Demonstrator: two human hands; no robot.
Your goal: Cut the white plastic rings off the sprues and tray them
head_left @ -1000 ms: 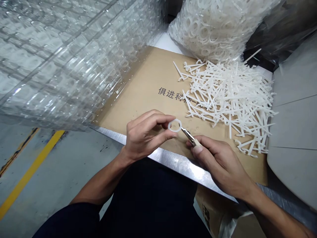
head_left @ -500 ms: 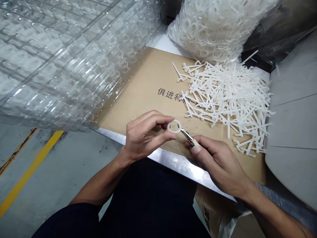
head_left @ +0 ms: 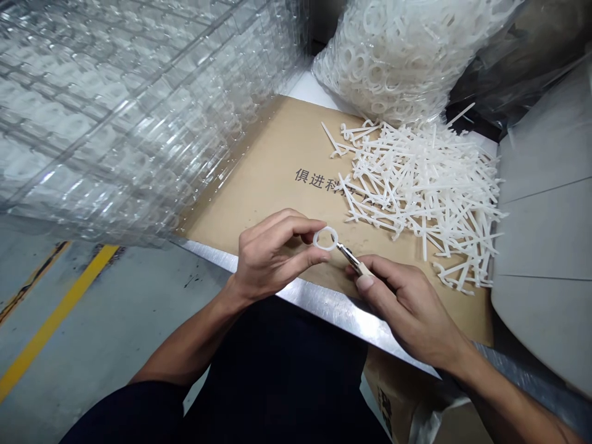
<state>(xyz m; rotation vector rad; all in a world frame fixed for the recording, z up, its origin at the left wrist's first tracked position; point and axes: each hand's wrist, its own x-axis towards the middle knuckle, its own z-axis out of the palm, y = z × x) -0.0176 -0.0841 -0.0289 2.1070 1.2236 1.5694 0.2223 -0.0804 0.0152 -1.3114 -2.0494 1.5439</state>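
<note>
Between the thumb and fingers of my left hand (head_left: 277, 253) is a small white translucent plastic ring (head_left: 315, 239), pinched at its left side. My right hand (head_left: 407, 302) is closed around the light-coloured handle of a pair of nippers (head_left: 351, 258). The metal tip of the nippers meets the right edge of the ring. Both hands are above the front part of a brown cardboard sheet (head_left: 259, 179) with dark printed characters. Most of the nippers' handle is hidden in my right palm.
White plastic sprue pieces (head_left: 425, 179) lie heaped on the right of the cardboard. Behind them stands a clear bag of white rings (head_left: 383, 55). Stacked clear plastic trays (head_left: 115, 117) rise at the left. A metal table edge (head_left: 324, 308) runs in front, and a grey panel (head_left: 546, 234) borders the right.
Both hands keep nearly the same pose, with the nippers' tip still at the ring's right edge. The view has shifted very slightly.
</note>
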